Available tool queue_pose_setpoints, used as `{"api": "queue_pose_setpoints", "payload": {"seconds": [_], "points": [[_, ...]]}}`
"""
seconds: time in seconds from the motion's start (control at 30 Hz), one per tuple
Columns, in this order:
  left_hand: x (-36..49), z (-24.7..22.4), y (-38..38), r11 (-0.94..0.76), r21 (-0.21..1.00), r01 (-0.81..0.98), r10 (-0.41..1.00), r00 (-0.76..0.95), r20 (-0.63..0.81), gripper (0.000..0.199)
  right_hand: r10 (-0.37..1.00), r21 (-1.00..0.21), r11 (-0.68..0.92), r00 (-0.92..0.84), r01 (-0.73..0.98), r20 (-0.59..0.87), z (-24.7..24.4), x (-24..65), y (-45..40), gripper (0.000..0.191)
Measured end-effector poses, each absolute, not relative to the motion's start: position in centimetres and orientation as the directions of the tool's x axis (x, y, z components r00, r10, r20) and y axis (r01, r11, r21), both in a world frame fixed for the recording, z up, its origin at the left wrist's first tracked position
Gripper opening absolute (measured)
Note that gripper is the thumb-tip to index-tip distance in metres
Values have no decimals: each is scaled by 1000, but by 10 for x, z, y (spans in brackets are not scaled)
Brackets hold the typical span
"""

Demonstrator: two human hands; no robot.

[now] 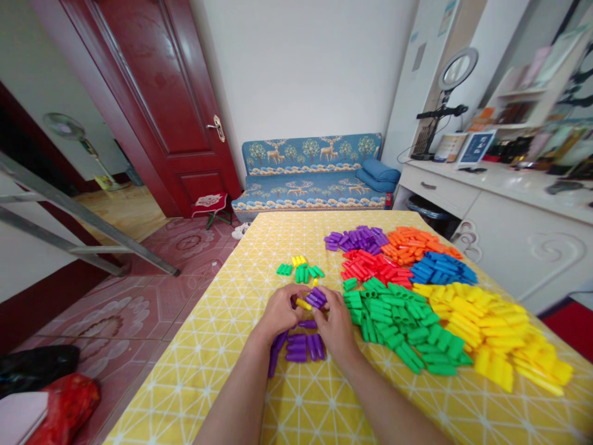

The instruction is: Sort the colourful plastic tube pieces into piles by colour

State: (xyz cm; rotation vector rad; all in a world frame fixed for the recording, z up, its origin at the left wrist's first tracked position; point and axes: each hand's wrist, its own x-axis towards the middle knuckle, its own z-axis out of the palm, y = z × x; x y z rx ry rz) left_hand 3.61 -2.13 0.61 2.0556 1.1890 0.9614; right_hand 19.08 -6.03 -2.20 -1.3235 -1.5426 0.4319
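Over the near middle of the table, my left hand [280, 309] is closed, with a small yellow plastic tube piece [303, 304] at its fingertips. A bit of purple shows inside its curled fingers. Close beside it, my right hand [337, 321] pinches a ribbed purple plastic tube piece [317, 297]. The two pieces nearly meet; whether they are joined, I cannot tell. Below my hands lie several purple pieces [296, 348], one partly behind my left wrist. Just beyond are small green pieces [302, 273] and a yellow piece [299, 261].
On the table's right are piles of green [398, 315], yellow [491, 327], blue [442, 269], red [375, 267], orange [417, 244] and purple pieces [356, 238]. A yellow patterned cloth [222, 346] covers the table. Beyond stands a blue sofa [310, 179]; a white dresser [523, 228] is at right.
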Motion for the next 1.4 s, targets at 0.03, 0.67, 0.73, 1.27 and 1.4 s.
{"api": "queue_pose_setpoints", "payload": {"seconds": [0.03, 0.67, 0.73, 1.27, 1.4], "points": [[36, 7, -21, -427, 787, 446, 896, 328, 300, 54, 886, -786, 333, 111, 521, 449, -21, 191, -61, 47], [34, 5, -13, -319, 894, 315, 945, 176, 275, 27, 905, -790, 306, 96, 532, 415, -21, 192, -59, 26], [34, 9, -17, -337, 881, 333, 934, 234, 269, 28, 895, -787, 322, 102, 526, 434, -22, 193, -59, 24], [34, 13, -19, -395, 847, 356, 901, 331, 281, 28, 913, -859, 314, 119, 404, 389, -21, 195, -59, 18], [35, 12, -19, -334, 886, 322, 930, 265, 254, 22, 922, -887, 283, 152, 365, 357, -21, 194, -59, 17]]}}
